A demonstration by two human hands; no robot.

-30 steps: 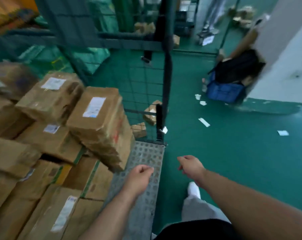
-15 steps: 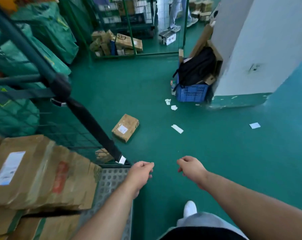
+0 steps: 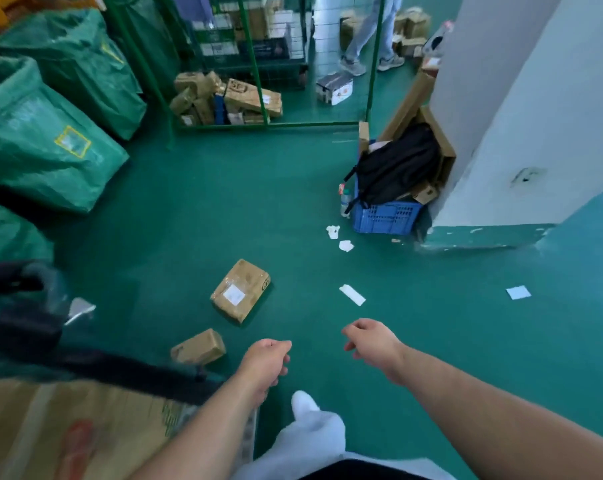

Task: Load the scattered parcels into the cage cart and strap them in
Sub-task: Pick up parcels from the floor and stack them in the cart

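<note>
A worker's left hand (image 3: 266, 362) and right hand (image 3: 371, 341) hang over a green warehouse floor (image 3: 431, 323), fingers (image 3: 282, 351) loosely curled, holding nothing. A small parcel (image 3: 198, 348) lies just left of the left fingers, with a larger labelled parcel (image 3: 240, 291) ahead of them. The cage cart (image 3: 120, 368), its bar blurred, stands to their left with a cardboard box (image 3: 68, 427) inside. A paper scrap (image 3: 352, 294) lies ahead of the right fingers.

Green floor (image 3: 431, 341). Carries a larger parcel (image 3: 240, 291) with a smaller parcel (image 3: 198, 347) near it, paper scraps (image 3: 352, 294), a blue crate (image 3: 384, 218) against the pillar (image 3: 535, 116), green sacks (image 3: 43, 147) left.
</note>
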